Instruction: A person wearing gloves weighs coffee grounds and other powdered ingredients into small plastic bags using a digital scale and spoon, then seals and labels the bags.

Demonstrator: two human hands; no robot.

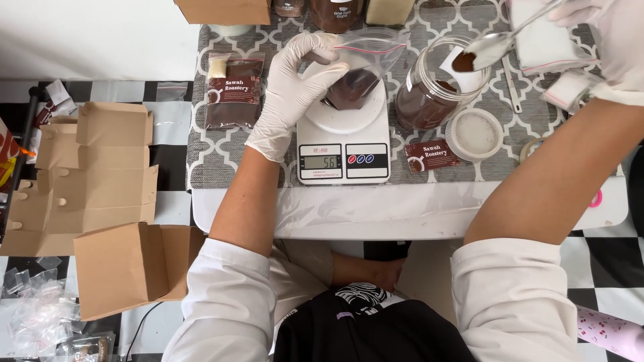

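While the left hand [290,100] in a thin white rubber glove pinches the top edge of a clear plastic zip bag [362,67], the bag stands on the round plate of a white kitchen scale [343,137] near the middle of the table [402,211]. Dark brown powder fills the bag's bottom. The right hand [614,30], gloved too, is at the table's far right corner, its fingers closed around a shiny metal spoon [493,48] heaped with brown powder. The spoon hangs over a round clear jar [429,94] of the same powder, just beside the scale. A white round lid [475,134] lies near the jar.
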